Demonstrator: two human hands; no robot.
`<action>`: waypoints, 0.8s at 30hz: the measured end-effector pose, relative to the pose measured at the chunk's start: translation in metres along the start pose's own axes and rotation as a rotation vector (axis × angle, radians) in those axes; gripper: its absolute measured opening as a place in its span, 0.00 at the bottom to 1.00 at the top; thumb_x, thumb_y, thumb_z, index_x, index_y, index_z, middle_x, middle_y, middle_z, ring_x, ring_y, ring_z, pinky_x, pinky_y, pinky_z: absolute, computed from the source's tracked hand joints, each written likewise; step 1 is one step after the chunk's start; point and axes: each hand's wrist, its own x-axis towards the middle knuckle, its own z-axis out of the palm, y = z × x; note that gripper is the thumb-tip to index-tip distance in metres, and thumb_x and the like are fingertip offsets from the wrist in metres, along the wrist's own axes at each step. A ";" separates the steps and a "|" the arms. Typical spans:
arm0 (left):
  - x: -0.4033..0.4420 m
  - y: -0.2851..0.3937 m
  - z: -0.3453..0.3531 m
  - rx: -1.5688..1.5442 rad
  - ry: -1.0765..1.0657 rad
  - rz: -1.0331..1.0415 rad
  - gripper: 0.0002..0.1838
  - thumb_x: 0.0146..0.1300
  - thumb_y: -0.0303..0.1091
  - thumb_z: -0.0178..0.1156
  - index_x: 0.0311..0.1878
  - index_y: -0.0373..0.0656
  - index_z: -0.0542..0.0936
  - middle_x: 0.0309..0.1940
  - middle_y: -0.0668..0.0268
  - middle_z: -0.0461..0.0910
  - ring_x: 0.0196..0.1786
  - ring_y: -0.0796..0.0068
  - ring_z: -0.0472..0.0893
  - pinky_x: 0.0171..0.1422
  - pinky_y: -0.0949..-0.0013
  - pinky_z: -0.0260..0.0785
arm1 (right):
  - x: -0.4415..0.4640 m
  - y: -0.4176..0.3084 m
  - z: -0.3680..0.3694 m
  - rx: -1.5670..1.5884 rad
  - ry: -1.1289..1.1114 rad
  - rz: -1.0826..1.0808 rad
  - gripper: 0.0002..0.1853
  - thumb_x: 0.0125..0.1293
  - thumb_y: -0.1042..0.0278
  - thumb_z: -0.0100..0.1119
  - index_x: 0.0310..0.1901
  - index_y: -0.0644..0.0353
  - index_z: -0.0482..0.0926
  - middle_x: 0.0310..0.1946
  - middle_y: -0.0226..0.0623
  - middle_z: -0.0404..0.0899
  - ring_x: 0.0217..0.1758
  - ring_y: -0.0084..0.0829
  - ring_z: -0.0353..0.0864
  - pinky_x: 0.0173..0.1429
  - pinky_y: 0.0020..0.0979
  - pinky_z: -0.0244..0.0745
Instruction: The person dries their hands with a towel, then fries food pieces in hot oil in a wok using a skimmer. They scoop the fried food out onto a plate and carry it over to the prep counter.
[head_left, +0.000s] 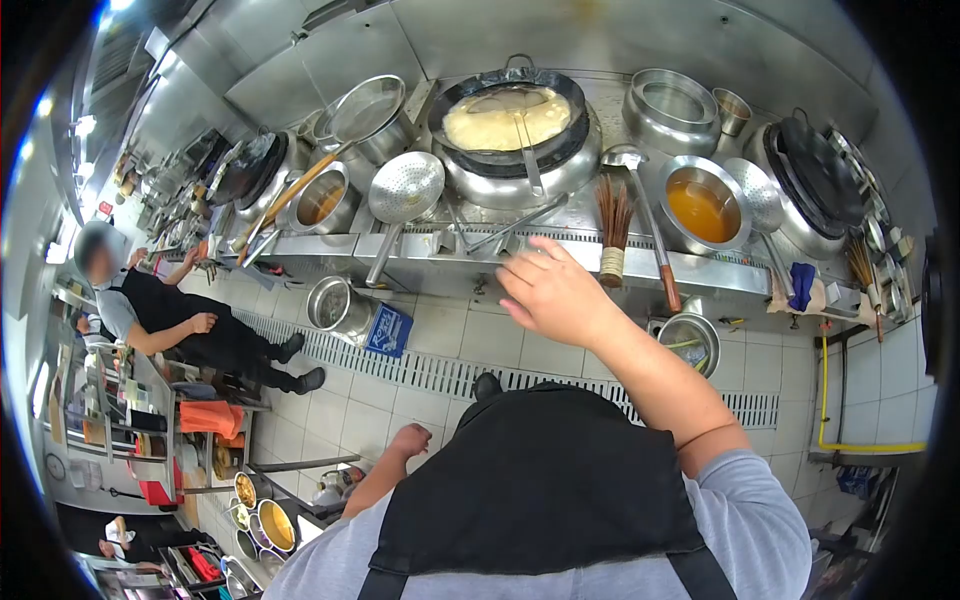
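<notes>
My right hand [553, 292] reaches over the front edge of the steel range [440, 245], its fingers apart and holding nothing that I can see. Beyond it a black wok [575, 100] sits on a burner, with pale yellow, foamy contents. A metal utensil [530, 165] lies in the wok, its handle sloping toward me. A bamboo brush [613, 230] stands just right of my hand, and a ladle [645, 205] with a wooden grip leans beside it. My left hand [410, 440] hangs low by my side, fingers curled in, with nothing visible in it.
A perforated skimmer [405, 188], a sieve [368, 108] and a pot of amber liquid [703, 205] stand along the range. On the floor are a metal bucket [335, 308] and a blue box [389, 330]. A person in a black apron [185, 320] works at left.
</notes>
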 end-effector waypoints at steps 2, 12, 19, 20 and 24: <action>0.005 -0.011 0.006 0.209 -0.014 0.186 0.11 0.54 0.35 0.56 0.33 0.34 0.77 0.27 0.56 0.81 0.27 0.65 0.83 0.33 0.66 0.75 | -0.002 -0.005 -0.011 -0.056 -0.224 0.065 0.18 0.52 0.62 0.63 0.45 0.54 0.77 0.44 0.38 0.76 0.51 0.33 0.74 0.62 0.41 0.63; -0.009 -0.044 0.012 0.136 -0.188 -0.014 0.14 0.48 0.38 0.60 0.39 0.46 0.79 0.41 0.62 0.81 0.50 0.59 0.77 0.50 0.61 0.72 | -0.001 -0.013 -0.027 -0.018 0.261 -0.129 0.26 0.50 0.62 0.64 0.54 0.52 0.72 0.59 0.43 0.67 0.60 0.40 0.68 0.64 0.42 0.61; -0.023 -0.018 -0.001 0.082 -0.130 -0.086 0.13 0.47 0.37 0.59 0.37 0.46 0.79 0.39 0.62 0.81 0.47 0.58 0.78 0.48 0.60 0.73 | -0.002 -0.015 -0.012 0.000 0.225 -0.112 0.27 0.48 0.65 0.64 0.54 0.53 0.73 0.61 0.44 0.65 0.62 0.41 0.66 0.65 0.44 0.59; -0.022 -0.019 0.000 0.086 -0.113 -0.075 0.13 0.46 0.37 0.59 0.37 0.46 0.79 0.38 0.62 0.81 0.46 0.58 0.78 0.47 0.60 0.73 | -0.001 -0.016 -0.013 -0.007 0.254 -0.108 0.25 0.48 0.65 0.64 0.51 0.54 0.74 0.56 0.43 0.68 0.59 0.39 0.69 0.65 0.43 0.60; -0.013 -0.030 0.004 0.137 -0.105 -0.046 0.11 0.46 0.37 0.59 0.35 0.46 0.79 0.35 0.62 0.81 0.43 0.58 0.79 0.45 0.59 0.73 | 0.000 -0.011 -0.008 0.003 0.193 -0.118 0.12 0.51 0.62 0.62 0.35 0.58 0.77 0.39 0.37 0.76 0.43 0.32 0.75 0.54 0.35 0.67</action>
